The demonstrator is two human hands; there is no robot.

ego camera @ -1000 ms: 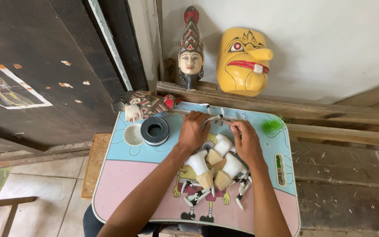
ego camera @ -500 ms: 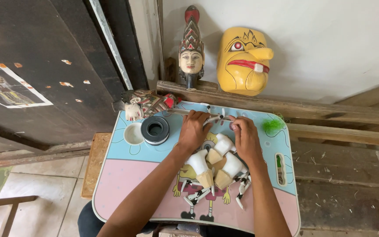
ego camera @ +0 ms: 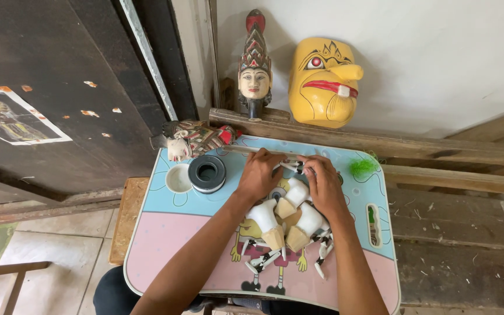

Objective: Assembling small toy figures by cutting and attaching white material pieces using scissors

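Observation:
On a small cartoon-printed lap table [ego camera: 164, 245] my left hand [ego camera: 261, 174] and my right hand [ego camera: 325, 185] meet over a small black-and-white striped piece [ego camera: 291, 167] at the far side, fingers pinched on it. Between my wrists lie several white-and-tan wooden puppet parts [ego camera: 287, 216], with striped pieces [ego camera: 322, 248] trailing toward me. A thin stick [ego camera: 246, 150] runs along the table's far edge under my left fingers.
A black roll of tape [ego camera: 207, 173] and a white cup [ego camera: 178, 178] stand at the table's left. A painted puppet head [ego camera: 191, 139] lies behind them. A crowned puppet head [ego camera: 254, 70] and yellow mask [ego camera: 324, 81] lean on the wall. Green fluff [ego camera: 361, 167] sits at right.
Both hands stay pinched together at the table's far side; only small finger shifts show. The puppet parts have not moved.

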